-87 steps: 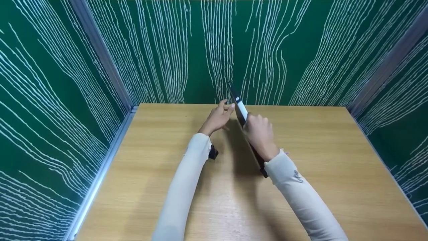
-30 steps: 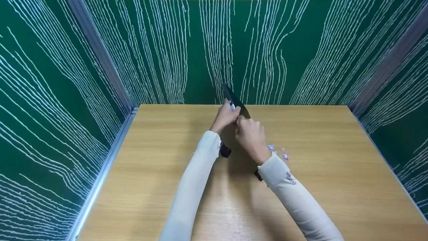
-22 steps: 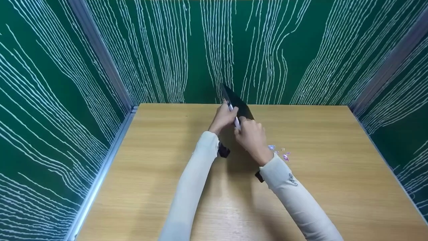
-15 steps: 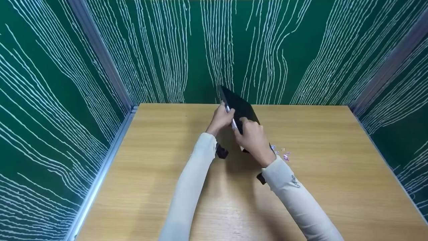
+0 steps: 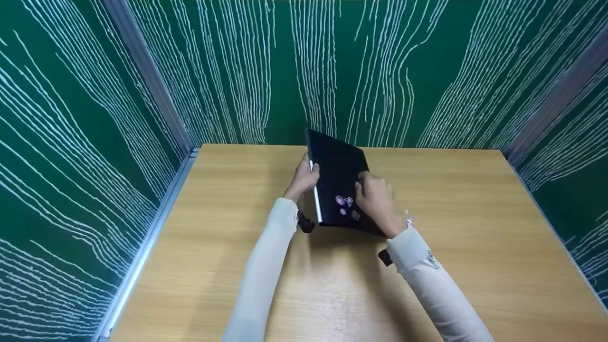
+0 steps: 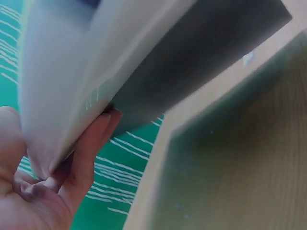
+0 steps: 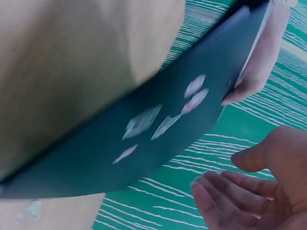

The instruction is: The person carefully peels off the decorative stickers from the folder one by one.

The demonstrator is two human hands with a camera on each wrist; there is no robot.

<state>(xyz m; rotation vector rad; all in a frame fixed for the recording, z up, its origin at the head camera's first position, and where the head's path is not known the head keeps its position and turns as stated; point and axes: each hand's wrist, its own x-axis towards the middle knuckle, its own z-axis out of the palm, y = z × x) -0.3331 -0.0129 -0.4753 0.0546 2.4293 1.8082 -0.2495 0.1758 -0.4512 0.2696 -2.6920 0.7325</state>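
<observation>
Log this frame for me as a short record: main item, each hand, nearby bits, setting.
Main item: black flat object, tilted, white strip along one edge
Marks: small pink and pale patches on its black face; nature unclear
Left hand: left hand grips the white-strip edge
Right hand: right hand beside the object, holding nothing
Nearby: small shiny bits by the right wrist
Setting: wooden table, green backdrop with white lines

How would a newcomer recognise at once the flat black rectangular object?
Above the light-brown wooden table, find the person's bare left hand. It grips the flat black rectangular object by its white edge. Purplish decals mark it, and it is far larger than the tiny shiny scraps on the table.
</observation>
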